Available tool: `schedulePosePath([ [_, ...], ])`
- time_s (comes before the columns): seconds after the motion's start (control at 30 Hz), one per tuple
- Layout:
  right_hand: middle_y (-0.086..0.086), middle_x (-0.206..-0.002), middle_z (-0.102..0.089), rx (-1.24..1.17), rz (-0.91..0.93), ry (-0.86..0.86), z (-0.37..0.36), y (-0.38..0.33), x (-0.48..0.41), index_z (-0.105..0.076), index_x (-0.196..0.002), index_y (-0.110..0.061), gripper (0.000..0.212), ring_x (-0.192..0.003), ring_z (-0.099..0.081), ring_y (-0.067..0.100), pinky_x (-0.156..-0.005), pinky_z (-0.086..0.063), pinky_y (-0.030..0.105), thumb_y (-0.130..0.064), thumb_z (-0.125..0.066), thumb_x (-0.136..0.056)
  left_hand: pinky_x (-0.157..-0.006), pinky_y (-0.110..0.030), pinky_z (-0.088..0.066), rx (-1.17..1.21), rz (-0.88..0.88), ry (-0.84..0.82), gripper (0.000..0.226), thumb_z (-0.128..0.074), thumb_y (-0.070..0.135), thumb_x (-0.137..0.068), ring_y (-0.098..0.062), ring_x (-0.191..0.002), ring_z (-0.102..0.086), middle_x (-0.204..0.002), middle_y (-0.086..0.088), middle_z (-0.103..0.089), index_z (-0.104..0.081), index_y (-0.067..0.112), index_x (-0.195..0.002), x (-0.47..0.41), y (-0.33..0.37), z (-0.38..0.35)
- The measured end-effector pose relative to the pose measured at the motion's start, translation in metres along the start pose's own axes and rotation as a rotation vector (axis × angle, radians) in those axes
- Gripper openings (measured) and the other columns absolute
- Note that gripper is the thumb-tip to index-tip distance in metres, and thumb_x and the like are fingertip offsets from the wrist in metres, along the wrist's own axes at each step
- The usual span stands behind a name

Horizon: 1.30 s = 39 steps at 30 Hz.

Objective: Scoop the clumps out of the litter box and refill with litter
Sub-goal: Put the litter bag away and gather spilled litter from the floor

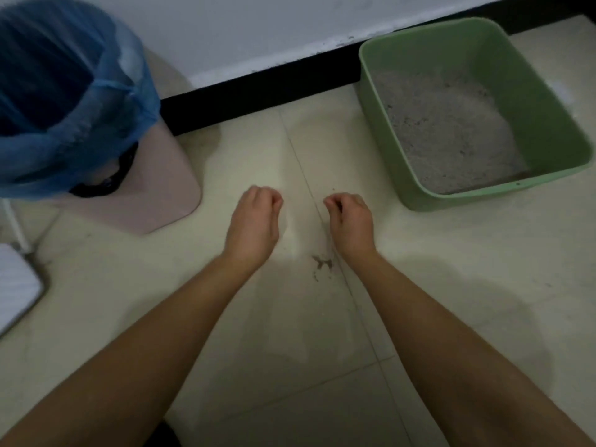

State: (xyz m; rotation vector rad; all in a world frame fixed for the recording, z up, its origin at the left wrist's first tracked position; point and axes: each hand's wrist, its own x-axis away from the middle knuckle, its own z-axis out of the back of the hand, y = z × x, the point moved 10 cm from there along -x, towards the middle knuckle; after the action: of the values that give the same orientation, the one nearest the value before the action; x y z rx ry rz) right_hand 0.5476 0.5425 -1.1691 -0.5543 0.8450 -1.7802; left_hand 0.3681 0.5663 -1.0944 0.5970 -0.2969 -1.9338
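The person's left hand and right hand are held out side by side over the pale tiled floor near the middle of the view, close together but not touching, backs up, with both bare forearms reaching in from 7 and 5 o'clock. The left hand's fingers are curled in under the palm, and nothing shows in them. The right hand's thumb and fingertips are drawn together; they may be pinching a few grains, but the dim, soft picture does not let that be told.

The green litter box sits on the floor at 2 o'clock, well apart from the right hand, its far side near the black skirting board. Grey litter covers its bottom, lying unevenly, with small dark specks in it.

At 10 o'clock stands a pink bin lined with a blue bag folded over its rim. A small scatter of dark spilled grains lies on the floor between the two wrists. A white object shows partly at the 8 o'clock edge.
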Motion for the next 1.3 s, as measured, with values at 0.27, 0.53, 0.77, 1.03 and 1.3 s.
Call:
schedulePosePath([
  [0.27,-0.002,-0.092,-0.067,-0.464,0.295,0.12,0.0,-0.247,-0.075,-0.07,-0.098,-0.013,0.017,-0.087,-0.058,0.01,-0.079,-0.041,0.018,-0.026,-0.058,-0.097,-0.078,-0.005,-0.028,-0.123,0.015,0.612,0.008,-0.043,0.02,-0.099,0.004,-0.08,-0.044,-0.09,0.016,-0.042,-0.05,0.018,-0.098,-0.057,-0.012,0.275],
  [0.53,0.002,-0.104,-0.072,0.23,0.843,-0.38,-0.083,-0.391,-0.048,-0.074,-0.099,-0.013,0.028,-0.1,-0.061,0.02,-0.088,-0.049,0.037,-0.022,-0.048,-0.1,-0.099,-0.032,-0.042,-0.384,0.463,0.167,0.033,-0.057,0.007,-0.088,-0.027,-0.107,-0.062,-0.11,-0.011,-0.07,-0.064,0.009,-0.12,-0.05,-0.136,0.296],
  [0.77,0.008,-0.141,-0.053,-0.027,0.774,-0.224,-0.035,-0.33,-0.059,-0.05,-0.141,-0.012,0.041,-0.129,-0.046,0.025,-0.109,-0.037,0.036,-0.021,-0.037,-0.103,-0.1,-0.035,-0.047,-0.212,0.424,0.407,0.047,-0.041,0.002,-0.086,-0.023,-0.107,-0.062,-0.12,-0.003,-0.067,-0.066,0.02,-0.121,-0.046,-0.117,0.283],
  [1.03,0.007,-0.107,-0.069,0.245,0.314,-0.281,0.006,-0.076,-0.02,-0.068,-0.114,-0.014,0.027,-0.098,-0.064,0.026,-0.084,-0.048,0.032,-0.03,-0.051,-0.101,-0.075,-0.021,-0.047,0.172,-0.01,0.483,0.018,-0.055,0.012,-0.088,-0.009,-0.078,-0.061,-0.089,0.0,-0.069,-0.068,0.011,-0.099,-0.06,0.021,0.147],
  [1.3,0.011,-0.165,-0.004,0.627,0.207,-0.49,-0.003,0.052,0.079,-0.015,-0.158,-0.014,0.073,-0.152,0.001,0.028,-0.123,-0.007,0.046,-0.059,-0.023,-0.1,-0.095,-0.041,-0.049,-0.006,0.03,-0.257,0.041,-0.05,-0.001,-0.082,-0.034,-0.109,-0.061,-0.12,-0.015,-0.066,-0.067,0.005,-0.119,0.046,-0.012,-0.061],
])
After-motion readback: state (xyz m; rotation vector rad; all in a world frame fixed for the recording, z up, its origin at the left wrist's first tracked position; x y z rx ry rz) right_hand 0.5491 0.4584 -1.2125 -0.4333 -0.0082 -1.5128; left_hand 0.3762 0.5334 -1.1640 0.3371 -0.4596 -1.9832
